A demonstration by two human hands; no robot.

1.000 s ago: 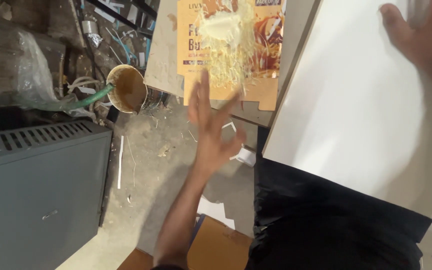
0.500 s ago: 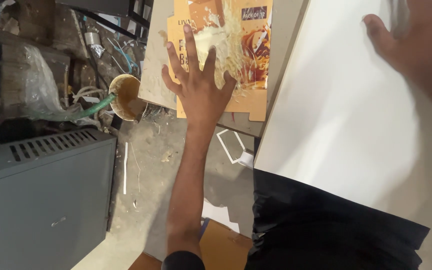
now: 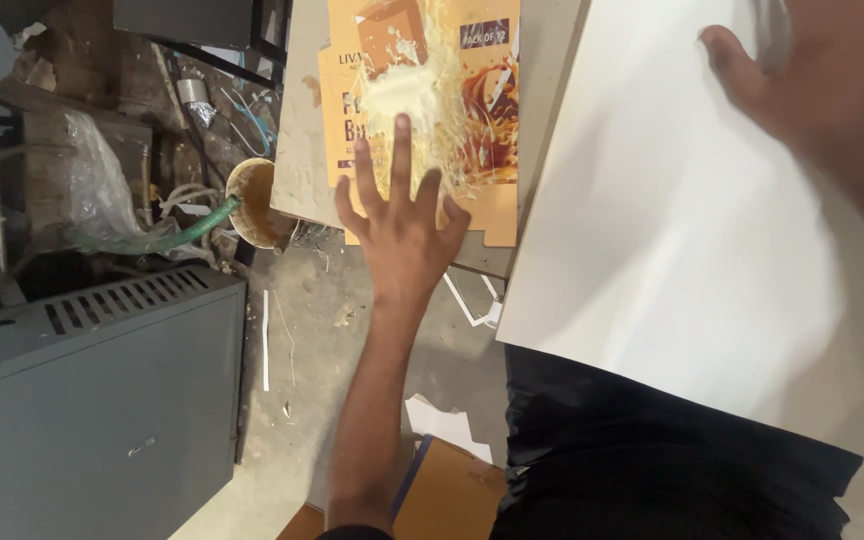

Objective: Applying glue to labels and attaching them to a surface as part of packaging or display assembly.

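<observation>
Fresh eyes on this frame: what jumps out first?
The left hand, fingers spread, lies flat on an orange printed flat carton blank at the top centre of the worn grey tabletop. To the right, the right hand rests on a large plain white board sheet that fills that side. Lower left stands a grey slatted metal cabinet.

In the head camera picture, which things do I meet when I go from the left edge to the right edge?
Grey metal cabinet → round brown bucket → left hand on the flat orange printed carton → large white sheet → right hand.
</observation>
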